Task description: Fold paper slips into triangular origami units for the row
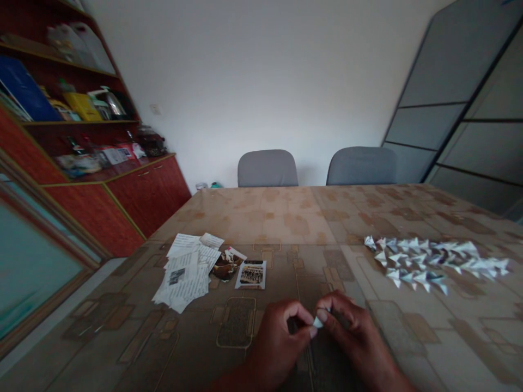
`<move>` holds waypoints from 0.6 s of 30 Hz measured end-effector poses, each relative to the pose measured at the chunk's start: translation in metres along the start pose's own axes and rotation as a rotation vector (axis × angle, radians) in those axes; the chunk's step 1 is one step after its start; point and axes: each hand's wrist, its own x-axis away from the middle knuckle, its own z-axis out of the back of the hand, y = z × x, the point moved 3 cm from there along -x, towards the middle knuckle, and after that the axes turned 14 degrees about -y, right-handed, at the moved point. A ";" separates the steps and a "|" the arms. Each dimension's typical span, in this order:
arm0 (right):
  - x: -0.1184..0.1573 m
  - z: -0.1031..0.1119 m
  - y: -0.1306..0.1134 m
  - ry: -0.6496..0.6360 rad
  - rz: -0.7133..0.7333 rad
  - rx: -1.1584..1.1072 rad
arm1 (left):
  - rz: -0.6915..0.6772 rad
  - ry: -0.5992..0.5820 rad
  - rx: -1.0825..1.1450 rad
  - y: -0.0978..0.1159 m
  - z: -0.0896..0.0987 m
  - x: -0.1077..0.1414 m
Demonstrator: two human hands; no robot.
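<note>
Between my fingertips, just above the near part of the table, is a small folded piece of white paper (317, 322). My left hand (281, 332) pinches its left side between thumb and index finger. From the right, my right hand (347, 326) pinches the same paper, covering much of it. A loose pile of printed paper pieces (186, 272) lies to the left, with a small picture cutout (251, 275) at its right side. Over on the right stand several small pointed folded paper shapes (425, 258), grouped in uneven rows.
The table (286, 218) has a brown patterned cover. Two grey chairs (267, 167) stand behind its far edge. A red-brown cabinet (151, 190) with filled shelves is at left, and grey sliding panels (435, 60) are at right.
</note>
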 end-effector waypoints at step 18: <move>-0.003 0.003 -0.013 -0.049 0.148 0.457 | -0.052 0.062 -0.199 0.010 0.004 0.004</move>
